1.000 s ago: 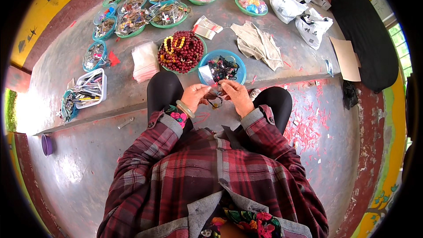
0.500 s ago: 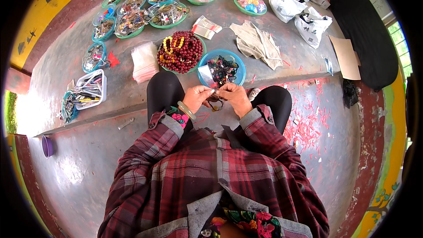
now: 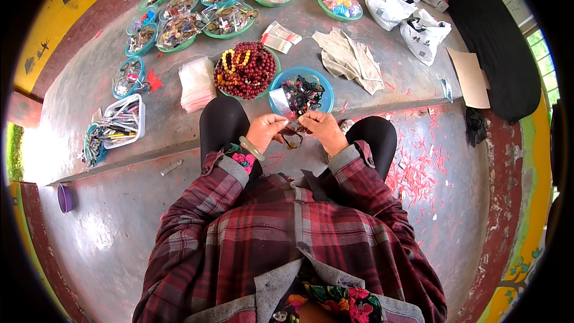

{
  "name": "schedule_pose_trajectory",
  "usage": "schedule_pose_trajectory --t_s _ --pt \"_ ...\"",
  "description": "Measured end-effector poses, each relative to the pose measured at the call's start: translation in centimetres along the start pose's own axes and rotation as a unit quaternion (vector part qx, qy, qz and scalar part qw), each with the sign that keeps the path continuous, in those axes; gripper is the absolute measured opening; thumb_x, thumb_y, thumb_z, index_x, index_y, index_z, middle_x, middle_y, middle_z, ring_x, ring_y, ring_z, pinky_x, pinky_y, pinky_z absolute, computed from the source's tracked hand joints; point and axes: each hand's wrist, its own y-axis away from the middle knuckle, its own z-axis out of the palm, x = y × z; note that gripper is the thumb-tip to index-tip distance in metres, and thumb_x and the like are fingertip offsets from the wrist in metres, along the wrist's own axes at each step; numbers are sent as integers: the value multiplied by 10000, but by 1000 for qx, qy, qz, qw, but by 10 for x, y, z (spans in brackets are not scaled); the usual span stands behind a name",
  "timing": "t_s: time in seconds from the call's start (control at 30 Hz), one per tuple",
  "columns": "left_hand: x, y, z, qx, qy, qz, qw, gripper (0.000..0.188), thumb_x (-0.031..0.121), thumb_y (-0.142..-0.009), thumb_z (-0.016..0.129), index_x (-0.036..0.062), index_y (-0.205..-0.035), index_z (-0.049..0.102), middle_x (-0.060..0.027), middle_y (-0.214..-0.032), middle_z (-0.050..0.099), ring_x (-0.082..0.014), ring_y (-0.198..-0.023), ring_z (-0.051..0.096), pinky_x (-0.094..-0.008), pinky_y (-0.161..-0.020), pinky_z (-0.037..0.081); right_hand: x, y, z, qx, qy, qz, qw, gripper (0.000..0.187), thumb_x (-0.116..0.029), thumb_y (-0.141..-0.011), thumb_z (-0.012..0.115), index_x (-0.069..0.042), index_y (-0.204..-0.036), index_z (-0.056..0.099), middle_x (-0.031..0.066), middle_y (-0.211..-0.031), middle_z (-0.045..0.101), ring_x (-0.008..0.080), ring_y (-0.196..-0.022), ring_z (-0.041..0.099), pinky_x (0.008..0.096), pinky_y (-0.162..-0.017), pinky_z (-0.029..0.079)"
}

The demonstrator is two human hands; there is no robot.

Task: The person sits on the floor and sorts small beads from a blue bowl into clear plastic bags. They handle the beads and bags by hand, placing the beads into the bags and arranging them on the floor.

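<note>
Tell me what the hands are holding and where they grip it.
Left hand and right hand pinch a small dark beaded string between them; exact grip points cannot be told.

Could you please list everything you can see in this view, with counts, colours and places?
Beaded piece: one, dark, held between both hands.
Blue bowl: one, dark items inside, just beyond the hands.
Bead bowl: one, dark red and yellow beads, left of the blue bowl.
Clear bags stack: one, pinkish, left of the beads.
Green and blue dishes: about ten, far left and top.
Tool tray: one, white, left ledge.
Cloth: one, beige, right of centre.
White bags: two, top right.
Purple cup: one, lower left floor.
Left hand: on the beaded piece.
Right hand: likewise.
</note>
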Motion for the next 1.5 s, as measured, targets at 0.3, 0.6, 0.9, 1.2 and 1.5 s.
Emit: schedule_pose_trajectory --t_s 0.3,0.6,0.9,1.2,1.5 --pt "-4 8 11 -38 -253 39 966 172 127 -856 529 -11 -918 611 -73 -774 638 -121 -626 610 -254 -546 507 11 4 0 -39 462 -118 878 265 -315 -692 656 -53 -726 624 167 -703 595 352 -676 577 416 -584 438" --pt "-2 6 6 -24 -278 80 957 175 135 -856 528 -15 -896 609 -84 -787 647 -117 -596 605 -245 -520 493 8 3 -2 -25 426 -112 897 238 -282 -706 643 -46 -684 626 156 -655 588 322 -627 578 386 -551 437" --pt "-9 -3 -9 -32 -66 21 997 207 180 -879 520 -9 -924 589 -66 -830 642 -113 -665 617 -214 -512 480 -6 3 -8 -23 263 -48 963 170 -164 -732 646 5 -742 635 78 -642 590 127 -592 544 278 -558 427" --pt "7 3 -6 -23 35 -51 998 227 230 -866 543 13 -909 592 -62 -828 647 -110 -674 614 -197 -481 449 -15 7 -2 -41 141 -2 989 170 -119 -799 592 47 -822 619 34 -695 591 96 -655 537 245 -621 436" --pt "-8 -3 -9 -17 -68 -16 997 257 255 -865 548 10 -885 623 -47 -793 655 -72 -633 583 -189 -446 405 -3 5 -2 -7 183 -31 983 171 -131 -788 609 39 -785 630 21 -671 593 69 -629 512 223 -577 407"
